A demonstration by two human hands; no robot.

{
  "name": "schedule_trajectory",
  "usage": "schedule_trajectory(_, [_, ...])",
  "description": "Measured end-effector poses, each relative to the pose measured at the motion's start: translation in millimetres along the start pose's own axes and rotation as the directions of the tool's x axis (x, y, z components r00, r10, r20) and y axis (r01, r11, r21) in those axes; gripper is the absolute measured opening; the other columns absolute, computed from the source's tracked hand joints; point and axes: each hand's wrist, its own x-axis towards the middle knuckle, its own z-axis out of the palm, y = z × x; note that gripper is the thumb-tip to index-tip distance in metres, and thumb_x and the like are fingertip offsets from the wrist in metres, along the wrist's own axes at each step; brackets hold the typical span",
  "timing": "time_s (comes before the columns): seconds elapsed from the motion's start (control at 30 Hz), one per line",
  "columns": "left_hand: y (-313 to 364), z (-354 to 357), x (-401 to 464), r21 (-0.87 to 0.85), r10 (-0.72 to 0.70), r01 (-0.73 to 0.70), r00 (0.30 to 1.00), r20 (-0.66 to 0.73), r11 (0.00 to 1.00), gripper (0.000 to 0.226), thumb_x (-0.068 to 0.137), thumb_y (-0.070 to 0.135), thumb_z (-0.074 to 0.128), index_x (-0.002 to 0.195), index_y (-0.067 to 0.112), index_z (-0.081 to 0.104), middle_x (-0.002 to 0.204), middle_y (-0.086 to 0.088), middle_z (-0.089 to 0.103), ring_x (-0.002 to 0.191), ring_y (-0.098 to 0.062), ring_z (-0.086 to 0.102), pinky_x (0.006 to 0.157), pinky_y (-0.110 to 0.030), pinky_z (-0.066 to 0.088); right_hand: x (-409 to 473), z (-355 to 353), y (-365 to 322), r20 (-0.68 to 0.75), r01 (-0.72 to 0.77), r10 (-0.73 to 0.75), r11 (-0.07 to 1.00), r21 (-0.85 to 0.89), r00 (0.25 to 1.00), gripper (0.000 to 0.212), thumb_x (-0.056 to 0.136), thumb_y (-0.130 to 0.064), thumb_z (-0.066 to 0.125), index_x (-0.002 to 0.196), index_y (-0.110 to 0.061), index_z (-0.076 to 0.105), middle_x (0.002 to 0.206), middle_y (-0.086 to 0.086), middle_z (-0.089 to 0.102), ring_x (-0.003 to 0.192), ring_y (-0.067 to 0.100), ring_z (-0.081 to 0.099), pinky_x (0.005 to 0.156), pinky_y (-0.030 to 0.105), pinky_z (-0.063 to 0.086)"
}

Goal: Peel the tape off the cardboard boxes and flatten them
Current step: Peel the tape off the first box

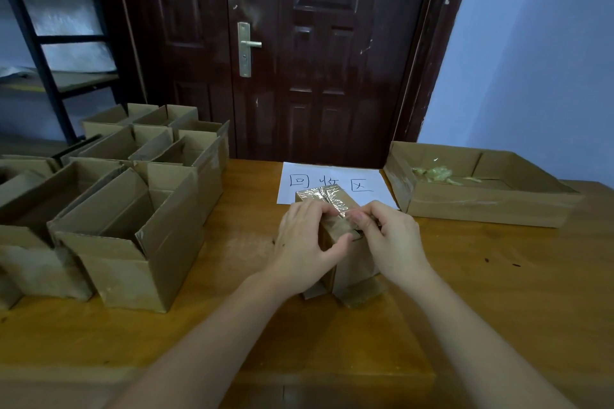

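Observation:
A small cardboard box (352, 262) stands upside down on the wooden table (481, 292), its open flaps spread on the tabletop. Shiny clear tape (327, 197) covers its upper face. My left hand (304, 242) grips the box's left side and top, thumb across the near face. My right hand (388, 241) pinches the tape's near edge at the top of the box.
Several open cardboard boxes (133, 242) crowd the table's left side. A wide shallow box (478, 206) at the right holds balled-up tape scraps (433, 173). A white sheet with handwritten characters (332, 181) lies behind the box. A dark door (282, 50) and a metal shelf (53, 43) stand beyond.

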Motion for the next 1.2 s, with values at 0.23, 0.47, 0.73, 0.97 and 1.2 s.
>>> schedule_trajectory(0.23, [-1.6, 0.7, -2.2, -0.027, -0.019, 0.019, 1.0, -0.004, 0.999, 0.041, 0.086, 0.059, 0.055, 0.116, 0.032, 0.051, 0.11, 0.019, 0.05, 0.109, -0.004, 0.044, 0.093, -0.025, 0.039, 4.6, -12.7, -5.7, 0.166, 0.077, -0.076, 0.997, 0.003, 0.983, 0.017, 0.103, -0.033, 0.055, 0.109, -0.024, 0.068, 0.108, -0.014, 0.07, 0.102, 0.006, 0.063, 0.086, 0.039, 0.054])
schedule_trajectory(0.47, [-8.7, -5.4, -7.3, -0.041, -0.044, 0.045, 0.999, 0.029, 0.998, 0.051, 0.086, 0.069, 0.058, 0.126, 0.051, 0.033, 0.125, 0.022, 0.046, 0.122, 0.002, 0.041, 0.1, -0.012, 0.029, 20.6, -22.6, -15.9, 0.425, 0.209, -0.193, 0.978, 0.01, 0.884, 0.02, 0.099, -0.022, 0.063, 0.114, -0.029, 0.075, 0.139, -0.019, 0.056, 0.128, 0.004, 0.046, 0.108, 0.029, 0.038])
schedule_trajectory(0.73, [-6.2, -4.9, -6.6, -0.042, -0.049, 0.051, 0.998, 0.049, 0.998, 0.056, 0.088, 0.067, 0.059, 0.132, 0.042, 0.037, 0.122, 0.023, 0.04, 0.118, 0.0, 0.039, 0.102, -0.022, 0.033, 21.0, -3.7, -20.2, 0.294, 0.111, -0.11, 0.994, 0.014, 0.949, 0.026, 0.095, -0.015, 0.066, 0.079, -0.035, 0.06, 0.113, -0.016, 0.069, 0.107, 0.004, 0.062, 0.093, 0.037, 0.053])
schedule_trajectory(0.97, [-1.7, -5.3, -8.6, -0.032, -0.065, 0.066, 0.997, 0.042, 0.997, 0.057, 0.088, 0.064, 0.06, 0.133, 0.034, 0.041, 0.118, 0.022, 0.036, 0.112, 0.002, 0.035, 0.098, -0.024, 0.036, 18.4, 1.7, -20.5, 0.013, -0.138, 0.138, 0.987, 0.086, 0.99, 0.013, 0.103, -0.021, 0.056, 0.092, -0.017, 0.06, 0.094, -0.009, 0.067, 0.085, 0.007, 0.061, 0.06, 0.013, 0.04])
schedule_trajectory(1.2, [-1.3, -7.8, -9.0, -0.053, -0.098, 0.102, 0.993, 0.072, 0.993, 0.059, 0.086, 0.065, 0.061, 0.134, 0.037, 0.04, 0.123, 0.02, 0.037, 0.113, 0.001, 0.035, 0.097, -0.024, 0.036, 18.3, -16.1, -9.8, 0.237, -0.153, 0.061, 0.907, 0.393, 0.97, 0.012, 0.101, -0.018, 0.06, 0.096, -0.018, 0.071, 0.116, -0.011, 0.072, 0.108, -0.001, 0.066, 0.09, 0.023, 0.052])
